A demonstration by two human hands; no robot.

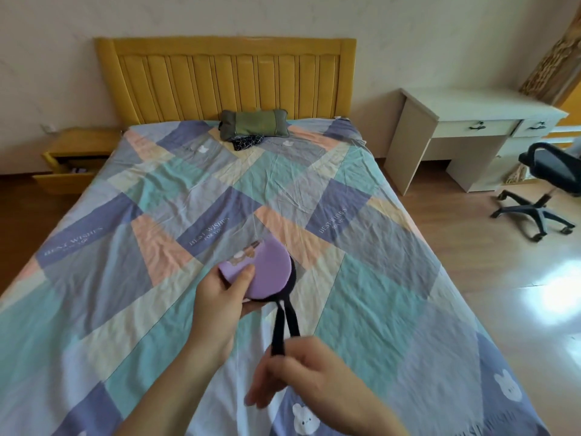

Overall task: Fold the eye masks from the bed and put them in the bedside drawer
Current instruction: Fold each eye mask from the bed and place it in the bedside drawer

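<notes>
Left hand (220, 297) holds the folded purple mask (267, 272) above the bed (377, 247), thumb clamped on its upper face, fingers underneath. Right hand (301, 372) has the black strap (281, 325) pulled toward the person; fingers curled round its end, probably a pinch, though motion blur hides the contact.

Risks:
- Strap slips free and dangles, so the fold springs open.
- Thumb pressure too light; halves splay.

Room: bed wide and mostly bare nearby, pillow (253, 124) far off at the headboard. Drawer (67, 174) stands open at the bed's far left, well apart; the carry must pass the mattress edge.
</notes>
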